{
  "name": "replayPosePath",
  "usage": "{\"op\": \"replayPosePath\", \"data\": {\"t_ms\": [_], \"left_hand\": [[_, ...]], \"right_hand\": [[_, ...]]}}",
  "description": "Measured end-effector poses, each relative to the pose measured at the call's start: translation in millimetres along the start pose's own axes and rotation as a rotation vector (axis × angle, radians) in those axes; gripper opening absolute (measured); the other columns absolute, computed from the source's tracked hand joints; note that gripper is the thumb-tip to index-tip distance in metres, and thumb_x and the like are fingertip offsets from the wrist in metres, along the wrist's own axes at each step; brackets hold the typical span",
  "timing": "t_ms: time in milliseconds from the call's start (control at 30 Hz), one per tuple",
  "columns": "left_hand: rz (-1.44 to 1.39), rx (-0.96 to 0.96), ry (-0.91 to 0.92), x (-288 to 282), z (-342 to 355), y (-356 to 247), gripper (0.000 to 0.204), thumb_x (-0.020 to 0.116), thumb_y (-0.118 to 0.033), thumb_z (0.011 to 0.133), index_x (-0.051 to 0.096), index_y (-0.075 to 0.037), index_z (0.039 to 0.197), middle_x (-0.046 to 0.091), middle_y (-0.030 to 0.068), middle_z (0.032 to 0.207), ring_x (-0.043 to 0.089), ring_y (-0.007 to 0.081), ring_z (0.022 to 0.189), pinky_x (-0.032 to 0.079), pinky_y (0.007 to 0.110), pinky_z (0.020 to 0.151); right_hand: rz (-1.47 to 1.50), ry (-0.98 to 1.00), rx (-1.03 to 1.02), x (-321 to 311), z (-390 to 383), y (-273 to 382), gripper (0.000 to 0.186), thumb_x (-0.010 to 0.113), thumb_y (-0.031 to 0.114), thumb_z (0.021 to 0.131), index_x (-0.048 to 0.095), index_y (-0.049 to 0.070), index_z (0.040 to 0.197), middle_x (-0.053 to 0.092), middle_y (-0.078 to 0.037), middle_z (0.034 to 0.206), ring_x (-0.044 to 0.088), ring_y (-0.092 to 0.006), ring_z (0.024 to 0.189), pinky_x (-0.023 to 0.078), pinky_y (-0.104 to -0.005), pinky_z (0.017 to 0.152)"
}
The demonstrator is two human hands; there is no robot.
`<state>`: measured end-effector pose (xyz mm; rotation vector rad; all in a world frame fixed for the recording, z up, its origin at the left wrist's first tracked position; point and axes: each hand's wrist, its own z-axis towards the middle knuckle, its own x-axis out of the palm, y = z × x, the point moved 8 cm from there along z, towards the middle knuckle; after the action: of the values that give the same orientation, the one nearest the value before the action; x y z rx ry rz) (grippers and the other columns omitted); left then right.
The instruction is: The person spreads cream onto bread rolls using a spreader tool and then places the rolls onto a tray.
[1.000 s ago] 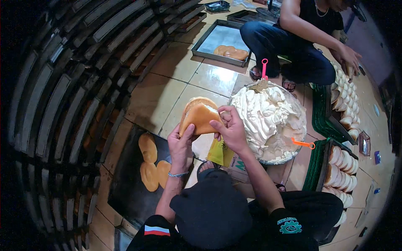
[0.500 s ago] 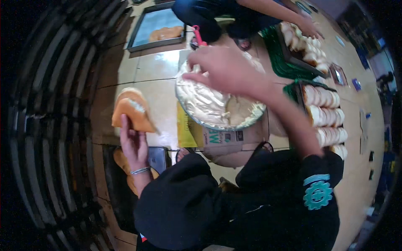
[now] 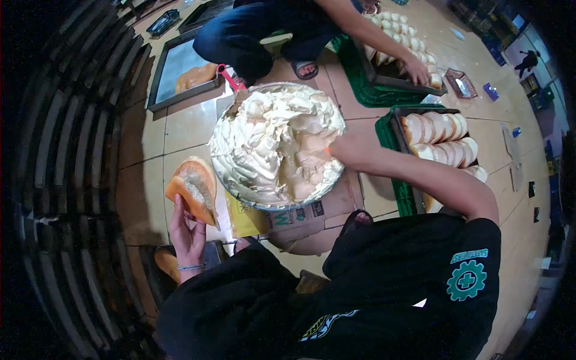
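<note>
My left hand grips a split bread bun, held open with pale filling showing inside, to the left of a large bowl heaped with cream. My right hand is closed on an orange-handled tool at the bowl's right side; its working end is hard to make out. A pink-handled spatula sticks out at the bowl's back left. Yellow plastic and cardboard lie under the bowl's front.
Stacked dark trays stand at left. A co-worker's hand reaches into a back tray of buns; another bun tray is at right. Metal trays lie at back left, and a dark tray with bread is beside my left leg.
My right hand left the bun, crossed above the cream and came down at the bowl's right side onto the orange tool. My left hand moved left and down with the bun. The view shifted.
</note>
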<state>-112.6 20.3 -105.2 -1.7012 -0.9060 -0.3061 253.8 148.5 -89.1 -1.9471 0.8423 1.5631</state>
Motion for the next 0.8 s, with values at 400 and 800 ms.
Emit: {"op": "replayPosePath", "data": {"t_ms": [400, 800], "left_hand": [[-0.084, 0.062, -0.092, -63, -13, 19, 0.04, 0.056, -0.027, 0.101, 0.054, -0.004, 0.133, 0.06, 0.0081, 0.132, 0.057, 0.0209, 0.122, 0.047, 0.039, 0.105], [-0.069, -0.025, 0.009, -19, -11, 40, 0.038, 0.052, -0.03, 0.102, 0.055, -0.005, 0.13, 0.063, 0.0089, 0.127, 0.061, 0.0202, 0.116, 0.052, 0.037, 0.1]], "right_hand": [[-0.034, -0.242, 0.219, -37, -16, -101, 0.026, 0.065, 0.036, 0.088, 0.072, 0.012, 0.082, 0.067, -0.013, 0.072, 0.066, -0.0353, 0.069, 0.05, -0.0465, 0.059], [0.862, -0.17, 0.363, 58, 13, -67, 0.032, 0.058, 0.029, 0.096, 0.072, 0.001, 0.095, 0.067, -0.006, 0.073, 0.058, -0.0131, 0.068, 0.046, -0.0319, 0.065]]}}
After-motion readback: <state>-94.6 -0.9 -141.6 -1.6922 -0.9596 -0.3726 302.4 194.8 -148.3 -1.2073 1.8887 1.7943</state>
